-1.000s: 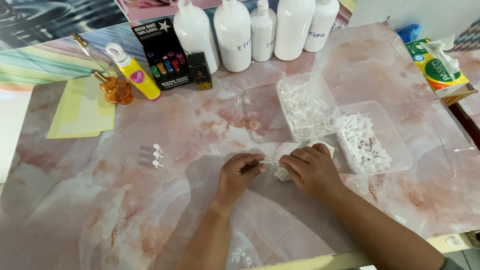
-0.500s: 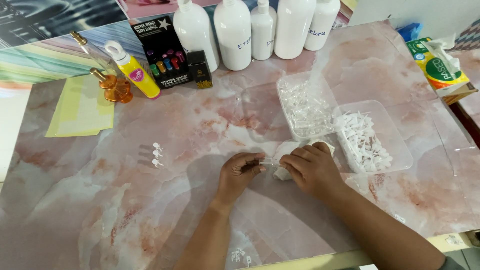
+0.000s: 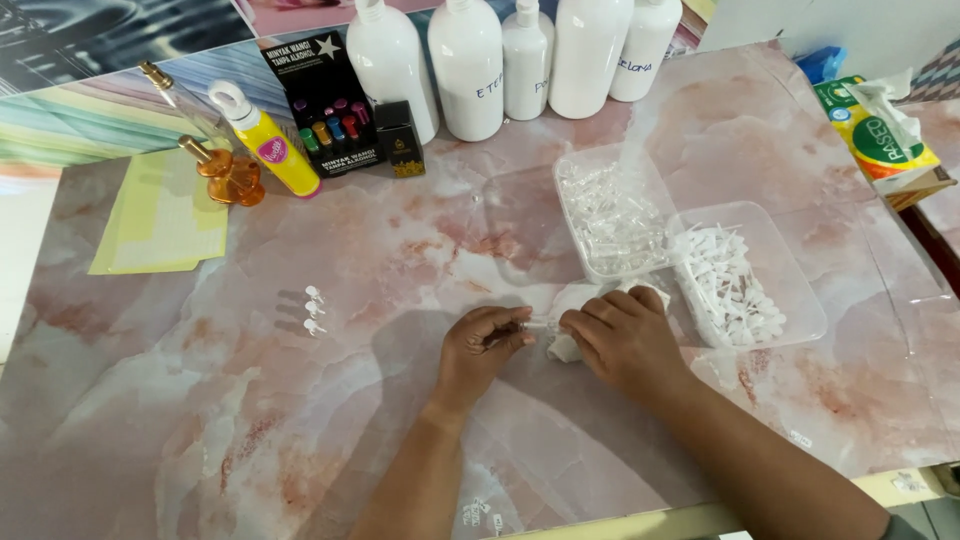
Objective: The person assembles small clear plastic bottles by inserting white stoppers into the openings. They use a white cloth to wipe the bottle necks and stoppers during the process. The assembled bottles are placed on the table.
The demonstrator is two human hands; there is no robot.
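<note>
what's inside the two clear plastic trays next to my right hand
The nearer tray holds a heap of small white plastic caps or stoppers. The farther tray holds small clear vials. What lies beneath each heap is covered. Your right hand overlaps neither tray.

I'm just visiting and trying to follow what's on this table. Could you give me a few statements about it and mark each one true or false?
1. Both hands, left hand and right hand, meet over a small clear vial. True.
2. Three small finished vials lie left of the hands. True.
3. The two clear trays are empty. False: both hold many small white or clear parts.
4. The white bottles stand at the near edge of the table. False: they stand along the far edge.
5. The yellow bottle lies next to an orange bottle. True.
</note>
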